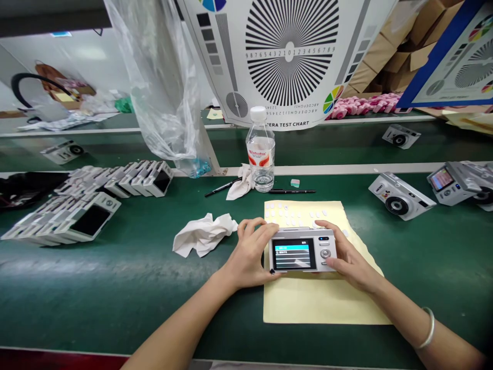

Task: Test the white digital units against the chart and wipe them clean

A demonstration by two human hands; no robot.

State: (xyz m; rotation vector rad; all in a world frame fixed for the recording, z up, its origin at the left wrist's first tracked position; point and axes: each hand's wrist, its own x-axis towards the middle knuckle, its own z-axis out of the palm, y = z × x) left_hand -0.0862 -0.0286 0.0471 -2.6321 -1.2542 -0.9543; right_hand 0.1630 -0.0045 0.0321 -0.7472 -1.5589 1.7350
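Note:
A silver digital camera [294, 253] is held upright between both hands, its lit screen facing me and showing a menu list. My left hand [250, 253] grips its left end, fingers along the top and thumb at the lower corner. My right hand [352, 259] holds the other end, with the thumb near the lower buttons and the index finger on top. Beneath lies a yellow sheet [308, 303] bearing several small white stickers [292, 216] near its top. A crumpled white cloth [204, 235] rests left of my left hand.
Rows of cameras [92, 218] stand at the left; more cameras [400, 198] sit at the right. Behind the sheet are a water bottle [262, 154], black pens [292, 191] and a small eraser-like block [295, 183]. A test chart [288, 67] hangs above.

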